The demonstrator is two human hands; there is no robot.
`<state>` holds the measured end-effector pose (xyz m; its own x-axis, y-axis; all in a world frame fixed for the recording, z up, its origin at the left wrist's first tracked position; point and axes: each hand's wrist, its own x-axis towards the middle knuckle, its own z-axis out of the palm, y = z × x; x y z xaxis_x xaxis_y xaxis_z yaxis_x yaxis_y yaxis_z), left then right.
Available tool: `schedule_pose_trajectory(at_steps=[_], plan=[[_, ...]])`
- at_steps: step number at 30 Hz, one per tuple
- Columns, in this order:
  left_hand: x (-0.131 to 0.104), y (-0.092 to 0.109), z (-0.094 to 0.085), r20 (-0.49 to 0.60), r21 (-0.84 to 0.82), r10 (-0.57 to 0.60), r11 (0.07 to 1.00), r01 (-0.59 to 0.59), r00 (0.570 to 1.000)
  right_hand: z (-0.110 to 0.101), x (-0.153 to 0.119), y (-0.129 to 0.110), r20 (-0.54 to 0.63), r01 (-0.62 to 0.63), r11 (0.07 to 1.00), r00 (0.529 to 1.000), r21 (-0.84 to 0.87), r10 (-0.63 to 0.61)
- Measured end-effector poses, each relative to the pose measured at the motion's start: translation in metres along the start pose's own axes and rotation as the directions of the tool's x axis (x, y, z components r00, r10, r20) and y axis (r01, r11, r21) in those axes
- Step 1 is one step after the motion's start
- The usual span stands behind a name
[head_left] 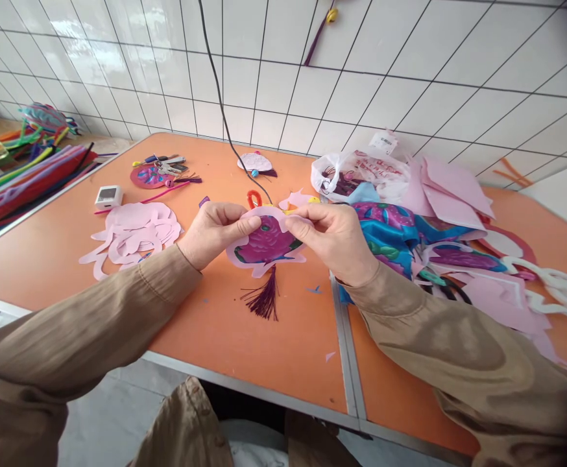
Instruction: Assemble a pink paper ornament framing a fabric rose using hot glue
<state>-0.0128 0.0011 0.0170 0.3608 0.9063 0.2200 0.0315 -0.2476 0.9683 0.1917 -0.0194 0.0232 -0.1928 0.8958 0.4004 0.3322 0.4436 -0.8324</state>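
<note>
A pink-edged piece with a purple flower-patterned centre (270, 241) is held up over the orange table. My left hand (220, 232) pinches its upper left edge between thumb and fingers. At its upper right edge, my right hand (333, 239) grips the pink border in the same way. Below the piece, a dark purple tassel (266, 298) spreads over the tabletop. Just behind the piece are a red fuzzy loop (254, 198) and a pink scrap (297, 198), partly hidden by my right hand.
Pink cutouts (140, 235) and a small white device (109, 196) lie left on the orange table (205, 337). Keys (170, 165) sit behind them. Blue patterned fabric (390, 233), a plastic bag (371, 174) and pink sheets (451, 191) crowd the right. A cable (221, 97) hangs ahead.
</note>
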Motion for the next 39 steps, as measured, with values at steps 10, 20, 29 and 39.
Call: schedule_pose_trajectory(at_steps=[10, 20, 29, 39], plan=[[-0.0005, -0.0019, 0.0013, -0.041, 0.014, 0.036, 0.999, -0.035, 0.999, 0.0009, -0.0015, 0.0004, -0.018, 0.054, 0.994, 0.998, -0.096, -0.056], [-0.0044, -0.003, 0.0026, -0.015, 0.142, 0.133, 0.981, -0.13, 0.991, 0.0025, -0.0047, -0.0014, -0.028, 0.086, 0.988, 0.996, -0.126, -0.09], [-0.0085, 0.0023, 0.0063, -0.009, 0.005, 0.064, 0.998, -0.064, 0.998, 0.0044, -0.0081, -0.0014, -0.035, 0.184, 0.962, 0.98, -0.201, -0.195], [-0.0091, 0.0011, 0.0076, -0.01, -0.003, 0.022, 1.0, -0.022, 1.0, 0.0051, -0.0085, 0.0024, -0.038, 0.205, 0.953, 0.975, -0.222, -0.218]])
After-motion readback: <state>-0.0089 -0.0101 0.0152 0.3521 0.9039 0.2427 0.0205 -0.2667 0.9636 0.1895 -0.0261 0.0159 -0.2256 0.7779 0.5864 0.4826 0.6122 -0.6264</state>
